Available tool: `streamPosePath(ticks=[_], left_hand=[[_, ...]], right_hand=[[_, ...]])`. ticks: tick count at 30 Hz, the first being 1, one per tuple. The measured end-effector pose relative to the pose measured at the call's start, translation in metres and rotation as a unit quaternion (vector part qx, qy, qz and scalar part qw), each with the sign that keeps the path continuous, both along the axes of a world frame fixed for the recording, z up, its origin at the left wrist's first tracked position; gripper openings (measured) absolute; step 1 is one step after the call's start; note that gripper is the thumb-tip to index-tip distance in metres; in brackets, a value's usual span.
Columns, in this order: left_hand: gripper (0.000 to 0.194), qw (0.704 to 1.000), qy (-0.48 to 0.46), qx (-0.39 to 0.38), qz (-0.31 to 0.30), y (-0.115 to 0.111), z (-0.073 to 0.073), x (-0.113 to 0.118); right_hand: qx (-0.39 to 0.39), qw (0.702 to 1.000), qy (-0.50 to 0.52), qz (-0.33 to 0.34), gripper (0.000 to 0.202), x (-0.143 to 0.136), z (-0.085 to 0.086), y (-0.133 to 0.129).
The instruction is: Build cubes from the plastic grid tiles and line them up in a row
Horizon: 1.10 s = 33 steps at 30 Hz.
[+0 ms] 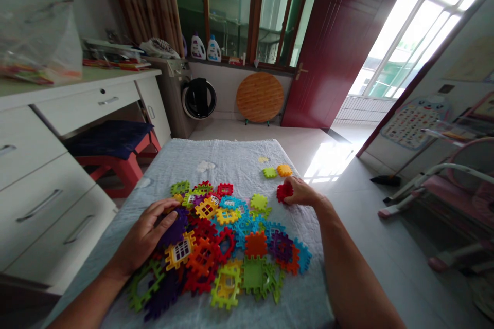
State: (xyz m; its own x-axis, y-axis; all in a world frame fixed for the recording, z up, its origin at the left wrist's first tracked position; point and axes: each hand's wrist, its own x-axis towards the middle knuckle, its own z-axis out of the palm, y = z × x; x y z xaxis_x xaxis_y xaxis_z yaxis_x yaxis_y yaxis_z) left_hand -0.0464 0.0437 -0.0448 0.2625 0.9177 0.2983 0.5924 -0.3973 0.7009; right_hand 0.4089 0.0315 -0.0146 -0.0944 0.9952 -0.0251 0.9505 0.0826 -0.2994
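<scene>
A mixed pile of toothed plastic building blocks (256, 244) in red, yellow, green, blue, orange and purple lies on a cloth-covered table (227, 157). At its left edge rests my left hand (148, 229), fingers stretched out and thumb apart. Those fingertips touch the pile near a small yellow block (178, 198), with a purple block (178, 223) beside the thumb. My right hand (303, 193) pinches a red block (284, 193) at the table's right side. Just beyond it lie a flat green block (269, 172) and an orange block (284, 169), apart from the pile.
A white desk (77, 82) with drawers and a stool (111, 141) stands at left. Behind the table are a washing machine (173, 97), a round wooden tabletop (260, 96) and a red door (339, 36). A pink-seated chair (447, 190) is at right.
</scene>
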Motion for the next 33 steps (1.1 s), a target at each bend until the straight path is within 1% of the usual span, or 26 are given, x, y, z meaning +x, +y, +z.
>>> streamPosePath(ticks=[5, 8, 16, 21, 26, 29, 33], left_hand=[[0.043, 1.000, -0.008, -0.005, 0.003, -0.001, 0.000, 0.000], [0.044, 1.000, -0.015, -0.013, 0.001, -0.002, 0.001, 0.001], [0.045, 1.000, -0.010, -0.008, 0.001, -0.003, 0.003, 0.002], [0.046, 1.000, -0.002, -0.004, 0.001, -0.003, 0.005, 0.002], [0.045, 1.000, 0.005, 0.003, 0.002, -0.002, 0.001, 0.000], [0.045, 1.000, 0.005, 0.004, -0.001, -0.001, 0.000, -0.001], [0.046, 1.000, 0.003, 0.005, -0.005, -0.001, 0.000, -0.001]], right_hand=[[-0.003, 1.000, -0.008, -0.001, 0.048, 0.001, -0.002, 0.003], [-0.010, 1.000, -0.015, 0.006, 0.051, 0.000, -0.002, 0.002], [0.020, 1.000, 0.000, -0.001, 0.041, -0.002, -0.002, -0.003], [0.031, 0.999, -0.005, -0.007, 0.041, 0.000, -0.004, -0.006], [0.019, 0.999, -0.046, -0.008, 0.042, 0.001, -0.010, -0.004], [0.021, 0.998, -0.053, -0.009, 0.044, 0.001, -0.013, -0.002], [0.023, 0.998, -0.057, -0.015, 0.042, -0.001, -0.015, -0.001]])
